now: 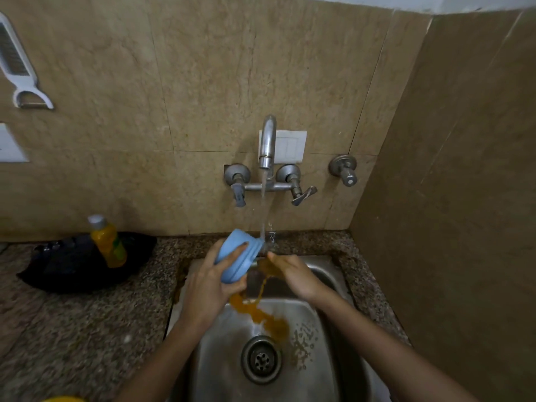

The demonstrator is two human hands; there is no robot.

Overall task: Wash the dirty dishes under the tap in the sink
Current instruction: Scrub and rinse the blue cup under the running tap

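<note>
Two hands below the tap (267, 140), blue cup (236, 256) gripped in the left hand (208, 288), right hand (293, 274) with fingers stretched out straight.

- Dim, warm indoor light; the tiled wall (203, 82) is lit brighter than the granite counter (72, 329), which falls into shadow at left.
- Soft glare on the steel sink (220, 358) and tap (268, 137).
- Wide-angle bending at the edges; blue cup (232, 240) slightly blurred.

- I see beige stone-look back wall (203, 68) tiles from 9 to 1 o'clock.
- A side wall (464, 169) meets them at 3 o'clock.
- Speckled granite counter (87, 329) at 8 o'clock.
- White switch plate (291, 146) near centre; dim light.
</note>
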